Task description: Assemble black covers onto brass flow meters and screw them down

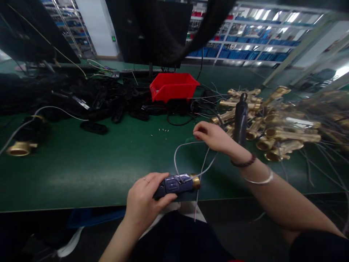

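Note:
My left hand [144, 198] is wrapped round a dark blue-black housing with a brass end [178, 183], held at the near edge of the green table [81, 163]. Thin grey wires [191, 160] run from the top of the housing up to my right hand [212, 137]. That hand hovers over the table with its fingers pinched on the wires' far end. A dark bracelet and a thin bangle sit on my right wrist. Just right of my right hand stands a black tool handle [241, 118].
A heap of brass fittings with wires [275, 123] fills the right side. A red bin [173, 86] stands mid-back. Black housings and cables [89, 102] pile at the back left. A brass fitting [20, 148] lies far left. Small loose parts [162, 131] dot the middle.

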Action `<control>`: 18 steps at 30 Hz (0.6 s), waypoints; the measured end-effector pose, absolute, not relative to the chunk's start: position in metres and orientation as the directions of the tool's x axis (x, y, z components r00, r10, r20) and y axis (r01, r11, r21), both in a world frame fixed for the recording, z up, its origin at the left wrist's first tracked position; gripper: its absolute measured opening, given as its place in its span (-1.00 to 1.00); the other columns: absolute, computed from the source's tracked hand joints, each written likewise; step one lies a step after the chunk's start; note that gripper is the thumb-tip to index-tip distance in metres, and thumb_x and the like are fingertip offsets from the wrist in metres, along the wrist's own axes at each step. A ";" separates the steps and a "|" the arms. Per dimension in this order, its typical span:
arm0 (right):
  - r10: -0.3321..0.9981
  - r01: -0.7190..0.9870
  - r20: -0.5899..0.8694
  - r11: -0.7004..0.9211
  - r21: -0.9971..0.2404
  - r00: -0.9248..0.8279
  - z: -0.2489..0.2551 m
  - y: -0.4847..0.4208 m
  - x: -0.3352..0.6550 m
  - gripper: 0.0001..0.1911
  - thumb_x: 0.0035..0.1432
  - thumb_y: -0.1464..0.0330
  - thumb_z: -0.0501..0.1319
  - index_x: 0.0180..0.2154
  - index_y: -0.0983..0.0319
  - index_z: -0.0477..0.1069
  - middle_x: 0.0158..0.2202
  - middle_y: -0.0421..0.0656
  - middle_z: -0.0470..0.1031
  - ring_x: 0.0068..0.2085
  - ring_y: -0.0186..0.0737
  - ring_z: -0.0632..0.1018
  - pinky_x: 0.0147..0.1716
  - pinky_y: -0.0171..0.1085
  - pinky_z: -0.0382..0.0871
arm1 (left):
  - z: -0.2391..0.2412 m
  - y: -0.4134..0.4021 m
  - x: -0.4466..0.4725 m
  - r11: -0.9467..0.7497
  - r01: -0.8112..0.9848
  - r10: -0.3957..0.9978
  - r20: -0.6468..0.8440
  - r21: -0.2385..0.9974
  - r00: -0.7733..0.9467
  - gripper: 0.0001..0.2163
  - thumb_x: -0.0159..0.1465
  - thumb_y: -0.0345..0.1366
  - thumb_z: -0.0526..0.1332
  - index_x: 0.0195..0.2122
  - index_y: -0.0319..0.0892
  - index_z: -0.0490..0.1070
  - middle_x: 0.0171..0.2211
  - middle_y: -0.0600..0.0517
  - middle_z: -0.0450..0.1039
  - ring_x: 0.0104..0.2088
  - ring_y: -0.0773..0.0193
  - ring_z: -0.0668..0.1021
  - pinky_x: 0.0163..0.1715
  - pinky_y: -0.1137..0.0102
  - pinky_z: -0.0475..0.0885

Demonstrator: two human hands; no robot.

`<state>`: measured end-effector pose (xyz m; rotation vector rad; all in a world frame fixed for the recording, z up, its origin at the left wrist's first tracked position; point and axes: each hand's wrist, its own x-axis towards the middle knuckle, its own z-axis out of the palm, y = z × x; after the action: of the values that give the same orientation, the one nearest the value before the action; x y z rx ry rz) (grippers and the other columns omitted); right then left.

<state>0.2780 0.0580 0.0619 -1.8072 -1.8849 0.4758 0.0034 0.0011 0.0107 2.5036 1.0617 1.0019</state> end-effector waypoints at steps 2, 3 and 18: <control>0.973 0.681 0.110 0.222 -0.697 -0.205 0.080 0.030 0.262 -0.97 0.12 0.40 0.21 -0.33 0.22 0.42 -0.42 -0.22 0.48 -0.41 -0.29 0.49 -0.41 -0.36 0.35 | 0.011 0.001 0.003 -0.703 0.542 0.710 0.493 0.461 0.502 -0.70 0.21 -0.08 0.21 -0.13 -0.15 0.43 -0.27 -0.06 0.55 -0.31 0.18 0.59 -0.35 0.34 0.51; 0.945 0.621 0.100 0.283 -0.731 -0.312 0.086 0.017 0.253 -0.97 0.13 0.39 0.23 -0.35 0.21 0.43 -0.43 -0.24 0.47 -0.42 -0.31 0.49 -0.43 -0.37 0.35 | 0.011 0.001 0.004 -0.701 0.543 0.713 0.491 0.463 0.501 -0.69 0.21 -0.07 0.20 -0.13 -0.15 0.43 -0.27 -0.06 0.55 -0.31 0.18 0.59 -0.34 0.34 0.51; 0.750 0.561 0.196 0.617 -0.552 -0.632 0.068 0.000 0.223 -0.90 0.01 0.40 0.39 -0.41 0.26 0.50 -0.46 -0.24 0.34 -0.44 -0.38 0.40 -0.50 -0.42 0.24 | 0.012 0.000 0.006 -0.711 0.523 0.703 0.510 0.471 0.496 -0.64 0.23 -0.02 0.16 -0.14 -0.19 0.44 -0.29 -0.08 0.54 -0.33 0.19 0.59 -0.37 0.35 0.49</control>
<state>0.2230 0.0002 0.0681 -1.0428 -2.4331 0.6283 0.0056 -0.0002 0.0120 2.4883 1.0415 1.0233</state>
